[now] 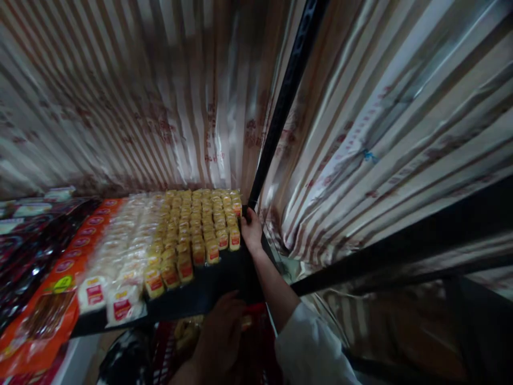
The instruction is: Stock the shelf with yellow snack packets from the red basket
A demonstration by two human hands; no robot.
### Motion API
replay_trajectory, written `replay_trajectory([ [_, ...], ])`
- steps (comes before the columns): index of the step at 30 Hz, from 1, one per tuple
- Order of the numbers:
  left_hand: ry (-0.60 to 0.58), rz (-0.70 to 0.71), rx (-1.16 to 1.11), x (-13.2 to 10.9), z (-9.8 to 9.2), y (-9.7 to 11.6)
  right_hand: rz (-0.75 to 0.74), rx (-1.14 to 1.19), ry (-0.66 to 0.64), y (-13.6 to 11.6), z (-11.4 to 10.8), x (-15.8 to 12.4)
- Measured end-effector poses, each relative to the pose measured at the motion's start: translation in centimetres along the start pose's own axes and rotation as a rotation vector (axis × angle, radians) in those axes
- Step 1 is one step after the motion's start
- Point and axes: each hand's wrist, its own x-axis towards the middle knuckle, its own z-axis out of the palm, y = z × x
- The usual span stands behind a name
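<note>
My right hand (pixel 252 231) reaches to the back right corner of a dark shelf (pixel 212 286), beside the last row of small yellow packages (pixel 212 248) with red labels. Its fingers are curled near the foot of a black upright post (pixel 276 128); what they hold, if anything, is hidden. Lower down, my left hand (pixel 222 326) hovers in shadow over a red basket (pixel 262 342), its fingers loosely apart. More yellow packages (pixel 186 331) lie inside the basket, partly covered by the left forearm.
White packages (pixel 124 305) with red labels stand in rows left of the yellow ones. Further left lie orange packets (pixel 60 291) and dark shiny packets (pixel 30 264). Striped plastic sheeting (pixel 180 96) hangs behind. A dark rail (pixel 385 251) crosses at right.
</note>
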Motion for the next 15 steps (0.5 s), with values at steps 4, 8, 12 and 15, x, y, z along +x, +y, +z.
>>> replay_trajectory([
  [4,-0.131,-0.068,0.006,-1.5,0.2,0.0,0.043,0.162,0.047,-2.1,-2.7,-4.1],
  [8,-0.179,-0.055,-0.011,-3.7,0.7,0.5,0.078,0.324,-0.049,-4.3,-7.0,-11.6],
  [12,-0.297,-0.149,-0.069,-6.3,1.1,0.9,0.189,0.271,-0.193,-4.2,-10.8,-20.5],
  [15,-0.449,-0.289,-0.096,-7.9,1.4,0.5,0.394,0.217,-0.323,-1.8,-11.8,-25.9],
])
